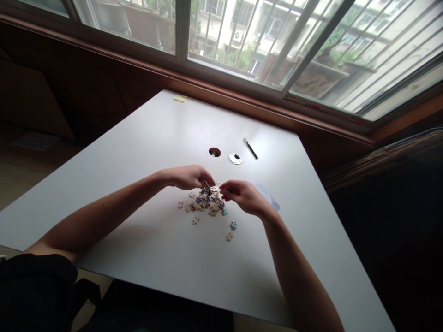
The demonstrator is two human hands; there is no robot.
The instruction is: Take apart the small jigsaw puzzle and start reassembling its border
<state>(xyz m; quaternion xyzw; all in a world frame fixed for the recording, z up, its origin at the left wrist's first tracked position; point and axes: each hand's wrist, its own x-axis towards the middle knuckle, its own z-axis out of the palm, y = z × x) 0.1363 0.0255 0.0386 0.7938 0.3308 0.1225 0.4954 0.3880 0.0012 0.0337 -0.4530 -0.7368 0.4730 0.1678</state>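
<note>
A loose heap of jigsaw puzzle pieces lies on the white table, some showing tan backs and others coloured faces. My left hand reaches over the heap's far left side, fingers bent down and closed at a tilted piece; its fingertips are partly hidden. From the right, my right hand pinches a tan puzzle piece between thumb and fingers, just above the heap's edge. Nearer to me lie two stray pieces, a bluish one and a tan one.
Beyond the hands, the table has a round cable hole, with its loose cover ring beside it. A dark pen lies farther right. Behind my right wrist is a clear plastic sheet. A yellow slip lies near the window.
</note>
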